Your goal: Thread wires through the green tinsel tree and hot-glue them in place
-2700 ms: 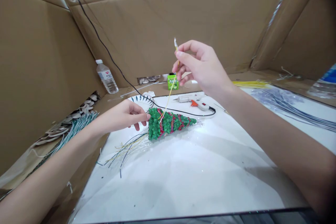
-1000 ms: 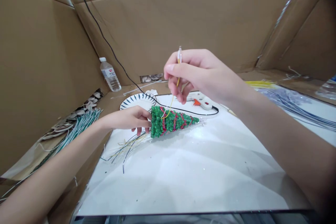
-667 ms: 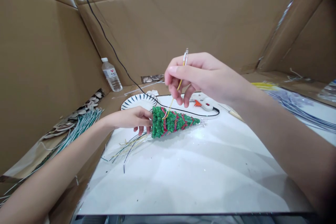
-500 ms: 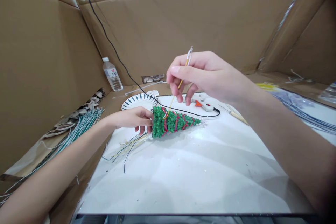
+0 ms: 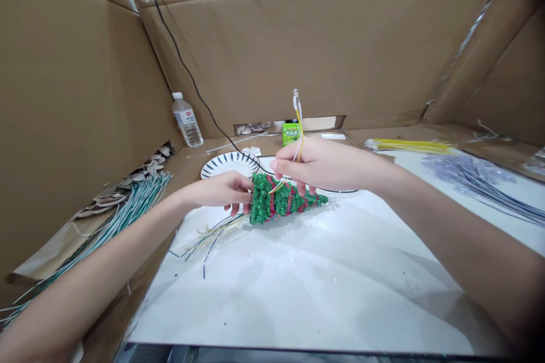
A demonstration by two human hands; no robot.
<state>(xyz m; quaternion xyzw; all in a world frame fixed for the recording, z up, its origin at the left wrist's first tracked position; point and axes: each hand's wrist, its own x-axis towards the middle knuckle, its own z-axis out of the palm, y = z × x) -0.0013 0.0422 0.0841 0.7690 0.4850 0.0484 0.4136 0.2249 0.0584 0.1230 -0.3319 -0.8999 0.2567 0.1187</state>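
Note:
A small green Christmas tree point(image 5: 281, 201) wound with red garland lies on its side over the white board, its tip to the right. My left hand point(image 5: 227, 190) is closed at its base, fingertips partly hidden behind the tree. Loose yellow and dark wires point(image 5: 208, 238) trail from the base to the lower left. Just above the tree, my right hand point(image 5: 309, 164) pinches a yellow and white wire point(image 5: 299, 119). One end of this wire stands up above the fingers; the other reaches down to the tree's lower part.
A patterned plate point(image 5: 227, 164) sits behind my left hand. Farther back are a water bottle point(image 5: 188, 122) and a green box point(image 5: 291, 133). Teal wires point(image 5: 123, 218) lie left; yellow wires point(image 5: 409, 146) and dark wires point(image 5: 489, 184) lie right. A black cable point(image 5: 183, 68) hangs along the cardboard wall.
My right hand has come down toward the tree with the wire, uncovering the green box behind and covering the glue gun. My left hand stays at the base. The view has shifted slightly.

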